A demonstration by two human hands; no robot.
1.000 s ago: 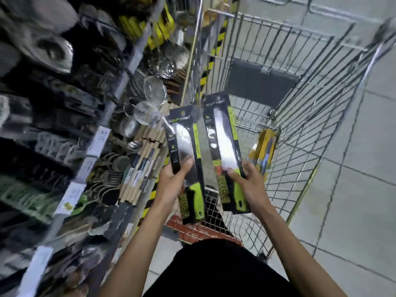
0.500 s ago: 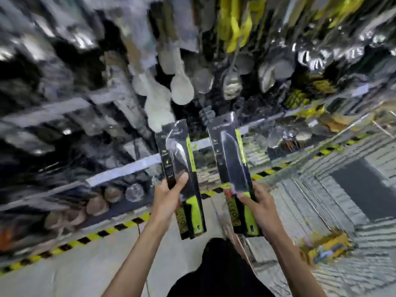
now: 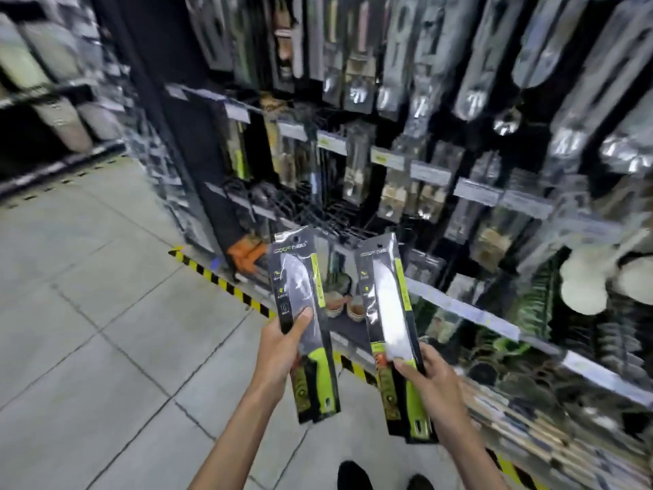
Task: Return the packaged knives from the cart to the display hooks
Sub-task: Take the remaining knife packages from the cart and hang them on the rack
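Note:
I hold two packaged knives upright in front of a store display. My left hand point(image 3: 279, 351) grips the left packaged knife point(image 3: 300, 295), a black card with a wide blade and a lime-green handle. My right hand point(image 3: 431, 376) grips the right packaged knife point(image 3: 387, 313), a similar black card with a pale blade and green handle. Both packs have a hang hole at the top. Behind them stands the display rack with bare black hooks point(image 3: 311, 210) in a gap among hanging packs. The cart is out of view.
Hanging packaged utensils point(image 3: 470, 65) fill the upper rack, with price tags point(image 3: 388, 159) on the rails. White ladles point(image 3: 583, 288) hang at the right. A black-and-yellow floor stripe point(image 3: 226, 284) runs along the shelf base. Grey tiled floor point(image 3: 106, 313) lies to the left.
The view swung away from the cart to the display rack. Both hands keep the same grip on the two knife packs, held up side by side.

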